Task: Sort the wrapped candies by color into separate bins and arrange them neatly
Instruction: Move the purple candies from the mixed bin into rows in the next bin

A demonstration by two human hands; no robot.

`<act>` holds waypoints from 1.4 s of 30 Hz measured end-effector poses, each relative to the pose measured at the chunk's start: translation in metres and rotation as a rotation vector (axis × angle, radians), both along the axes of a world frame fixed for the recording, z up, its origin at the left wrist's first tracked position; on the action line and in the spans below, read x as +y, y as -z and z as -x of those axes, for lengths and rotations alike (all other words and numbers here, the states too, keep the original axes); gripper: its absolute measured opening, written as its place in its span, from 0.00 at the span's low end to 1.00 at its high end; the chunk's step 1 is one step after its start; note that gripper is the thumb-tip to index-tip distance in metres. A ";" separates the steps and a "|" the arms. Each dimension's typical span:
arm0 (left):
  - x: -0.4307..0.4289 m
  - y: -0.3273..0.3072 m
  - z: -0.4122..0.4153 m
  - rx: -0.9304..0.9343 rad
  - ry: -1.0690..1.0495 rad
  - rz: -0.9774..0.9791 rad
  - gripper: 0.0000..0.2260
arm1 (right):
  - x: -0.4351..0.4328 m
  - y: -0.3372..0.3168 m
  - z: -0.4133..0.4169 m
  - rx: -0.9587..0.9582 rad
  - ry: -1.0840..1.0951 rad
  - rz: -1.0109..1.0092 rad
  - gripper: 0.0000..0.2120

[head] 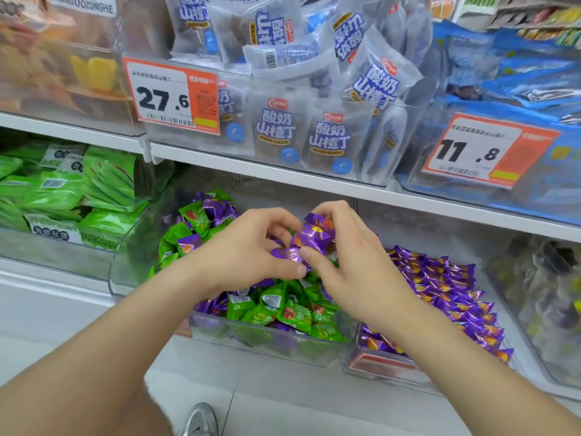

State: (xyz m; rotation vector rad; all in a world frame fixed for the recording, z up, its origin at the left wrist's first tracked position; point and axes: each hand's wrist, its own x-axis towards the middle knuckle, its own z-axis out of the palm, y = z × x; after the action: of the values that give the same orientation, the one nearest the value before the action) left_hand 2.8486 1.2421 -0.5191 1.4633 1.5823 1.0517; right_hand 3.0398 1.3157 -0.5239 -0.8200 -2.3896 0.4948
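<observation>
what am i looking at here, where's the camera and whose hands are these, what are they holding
There is no machine here. The single picture comes from a camera worn on a person's head, looking forward and down at their own two bare hands in front of shop shelves.

The left hand and the right hand meet above a clear bin, which holds green candies mixed with purple ones. Between them the fingers pinch a few purple candies.

The neighbouring bin on the right holds only purple ones, laid in rows, so the purple ones probably go there.

On the shelf above stand pale snack packets by a 27.6 price tag, and blue packs behind an 11.8 price tag.
</observation>
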 end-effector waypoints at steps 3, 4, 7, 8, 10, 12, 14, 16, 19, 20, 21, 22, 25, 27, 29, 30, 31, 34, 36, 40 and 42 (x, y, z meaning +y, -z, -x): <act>-0.001 -0.008 -0.011 -0.234 0.040 0.041 0.18 | 0.001 -0.008 -0.017 0.056 0.023 0.005 0.19; 0.000 -0.008 -0.014 -0.313 0.063 0.071 0.17 | 0.002 -0.011 -0.023 0.072 0.018 0.013 0.19; 0.006 -0.004 -0.027 -0.501 0.091 0.160 0.15 | 0.001 -0.015 -0.037 0.063 -0.011 0.037 0.19; 0.008 -0.002 -0.032 -0.519 0.088 0.168 0.14 | 0.001 -0.015 -0.041 0.046 -0.016 0.036 0.19; 0.014 0.003 -0.041 -0.562 0.085 0.166 0.14 | 0.003 -0.016 -0.049 0.030 -0.027 0.064 0.19; 0.020 0.007 -0.048 -0.587 0.068 0.151 0.14 | 0.006 -0.018 -0.059 0.046 -0.051 0.141 0.17; 0.025 0.010 -0.053 -0.557 0.022 0.116 0.13 | 0.013 -0.020 -0.070 0.092 -0.037 0.212 0.16; 0.029 0.012 -0.057 -0.520 -0.018 0.089 0.10 | 0.023 -0.019 -0.081 0.160 0.026 0.281 0.11; 0.036 0.018 -0.062 -0.480 -0.068 0.076 0.09 | 0.046 -0.007 -0.095 0.158 0.196 0.297 0.06; 0.039 0.020 -0.063 -0.455 -0.085 0.074 0.09 | 0.054 -0.002 -0.100 0.094 0.258 0.244 0.08; 0.041 0.022 -0.065 -0.434 -0.098 0.072 0.10 | 0.061 0.003 -0.103 0.038 0.300 0.216 0.11; 0.043 0.024 -0.067 -0.426 -0.108 0.071 0.10 | 0.066 0.007 -0.105 0.008 0.321 0.237 0.12; 0.046 0.025 -0.076 -0.453 -0.145 0.063 0.09 | 0.073 0.017 -0.106 0.027 0.281 0.426 0.09; 0.048 0.024 -0.079 -0.475 -0.174 0.055 0.09 | 0.075 0.022 -0.104 0.057 0.292 0.521 0.09; 0.050 0.025 -0.080 -0.473 -0.192 0.060 0.10 | 0.077 0.026 -0.102 0.101 0.320 0.605 0.11; 0.051 0.026 -0.080 -0.469 -0.199 0.066 0.11 | 0.078 0.026 -0.101 0.150 0.311 0.675 0.12; 0.051 0.026 -0.081 -0.469 -0.205 0.069 0.11 | 0.080 0.027 -0.101 0.205 0.286 0.755 0.13; 0.052 0.028 -0.081 -0.490 -0.218 0.069 0.12 | 0.082 0.028 -0.100 0.211 0.219 0.802 0.16; 0.052 0.029 -0.081 -0.496 -0.211 0.065 0.12 | 0.080 0.027 -0.100 0.154 0.208 0.731 0.17; 0.051 0.029 -0.078 -0.495 -0.190 0.064 0.11 | 0.077 0.023 -0.099 0.245 0.192 0.828 0.12; 0.050 0.029 -0.078 -0.491 -0.186 0.062 0.11 | 0.079 0.023 -0.098 0.196 0.257 0.804 0.18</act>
State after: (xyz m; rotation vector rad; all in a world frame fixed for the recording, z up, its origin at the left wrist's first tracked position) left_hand 2.9269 1.2916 -0.5476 0.9320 1.3908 1.3341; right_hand 3.1378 1.3948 -0.5471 -1.3115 -1.8374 1.3914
